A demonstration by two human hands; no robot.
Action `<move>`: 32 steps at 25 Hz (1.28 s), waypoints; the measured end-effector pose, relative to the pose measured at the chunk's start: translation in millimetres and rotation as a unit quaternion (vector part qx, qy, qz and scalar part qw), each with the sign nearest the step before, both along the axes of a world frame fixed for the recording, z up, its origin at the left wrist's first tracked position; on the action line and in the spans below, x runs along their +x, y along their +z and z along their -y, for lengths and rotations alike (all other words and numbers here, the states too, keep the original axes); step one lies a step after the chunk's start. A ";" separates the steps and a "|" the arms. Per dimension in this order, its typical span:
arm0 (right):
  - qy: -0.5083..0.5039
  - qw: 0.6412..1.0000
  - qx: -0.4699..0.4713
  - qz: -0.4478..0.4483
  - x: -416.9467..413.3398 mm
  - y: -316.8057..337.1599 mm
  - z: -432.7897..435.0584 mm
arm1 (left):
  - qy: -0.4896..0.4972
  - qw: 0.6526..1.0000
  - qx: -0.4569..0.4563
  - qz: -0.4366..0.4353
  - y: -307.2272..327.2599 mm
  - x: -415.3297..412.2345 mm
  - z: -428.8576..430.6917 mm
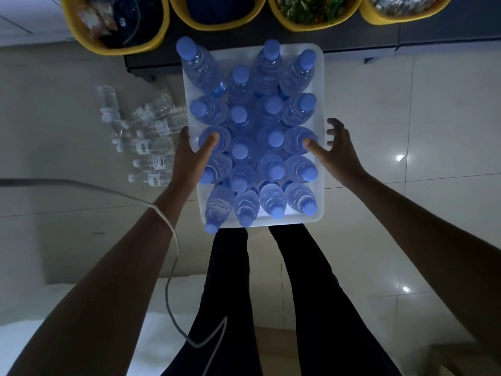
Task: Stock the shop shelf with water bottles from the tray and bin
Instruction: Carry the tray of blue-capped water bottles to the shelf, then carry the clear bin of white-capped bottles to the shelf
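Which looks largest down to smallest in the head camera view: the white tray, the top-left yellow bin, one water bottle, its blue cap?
1. white tray
2. yellow bin, cut off by the frame's top, so this place is unsure
3. water bottle at the tray's far left corner
4. blue cap

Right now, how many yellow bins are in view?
4, in a row along the top, beyond the tray: far-left bin, second bin, third bin, far-right bin. All are cropped by the frame edge; more could sit outside it.
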State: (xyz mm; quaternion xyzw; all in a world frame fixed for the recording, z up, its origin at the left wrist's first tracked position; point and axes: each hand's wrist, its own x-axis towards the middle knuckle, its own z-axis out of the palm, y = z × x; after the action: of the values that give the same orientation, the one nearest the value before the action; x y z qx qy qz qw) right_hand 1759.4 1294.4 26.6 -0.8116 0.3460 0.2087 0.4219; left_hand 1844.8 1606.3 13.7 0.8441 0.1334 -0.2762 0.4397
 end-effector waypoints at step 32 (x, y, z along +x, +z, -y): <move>-0.272 0.952 -0.139 0.012 -360.3 371.6 138.1 | -0.541 0.837 -0.053 0.067 392.9 -193.3 372.9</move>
State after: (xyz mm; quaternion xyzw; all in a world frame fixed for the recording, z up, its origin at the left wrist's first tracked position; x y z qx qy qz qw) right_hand 1399.1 1156.3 398.2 -0.7397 0.5742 0.0256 0.3500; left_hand 1651.6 1233.4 406.6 0.7737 -0.3889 -0.4198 0.2718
